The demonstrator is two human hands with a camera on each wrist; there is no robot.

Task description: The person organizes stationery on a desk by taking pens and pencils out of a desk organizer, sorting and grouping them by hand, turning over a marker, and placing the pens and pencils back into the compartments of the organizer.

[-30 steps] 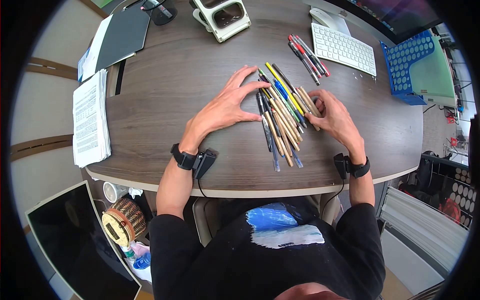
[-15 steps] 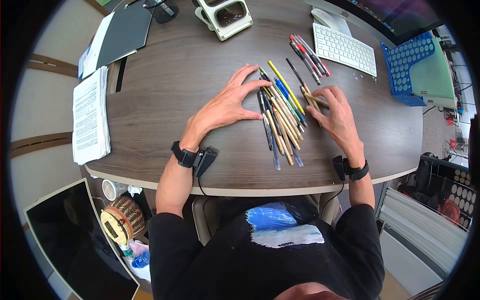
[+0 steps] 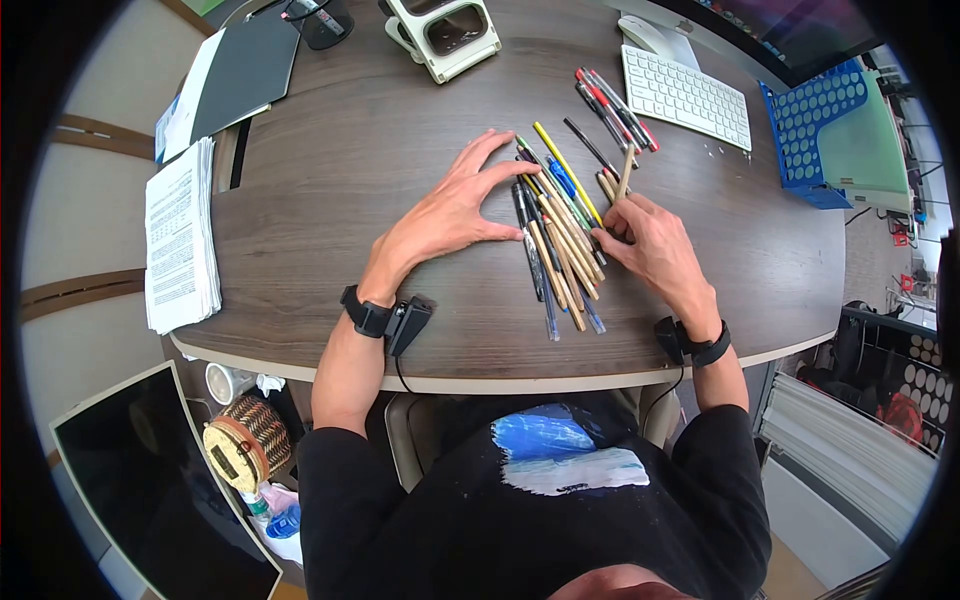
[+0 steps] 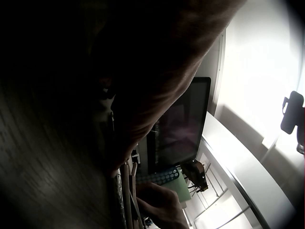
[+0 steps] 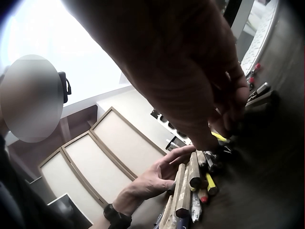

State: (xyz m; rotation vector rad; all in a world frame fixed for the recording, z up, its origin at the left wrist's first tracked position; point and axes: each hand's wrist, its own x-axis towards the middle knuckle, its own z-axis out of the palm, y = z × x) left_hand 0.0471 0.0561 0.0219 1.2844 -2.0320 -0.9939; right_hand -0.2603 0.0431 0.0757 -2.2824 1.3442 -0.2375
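Observation:
A loose pile of pencils and pens lies on the desk between the hands, mostly plain wooden pencils. The left hand is spread along the pile's left side, thumb and fingers apart, fingertips at its edge. On the other side, the right hand has its fingers curled at a wooden pencil that sticks out beyond them. Its thumb tip is by the lower end of a yellow pencil. A dark pen lies just above. In the right wrist view the pencil ends face the camera; that hand's grip is in shadow.
Red and black pens lie in a separate group below the keyboard. A blue file holder stands at the right. At the left are a paper stack and a dark folder. A hole punch-like white device stands at the back.
The right hand has shifted left toward the pile. The wooden pencil at its fingers has swung from lying crosswise to pointing away from the body. The left hand has stayed in place.

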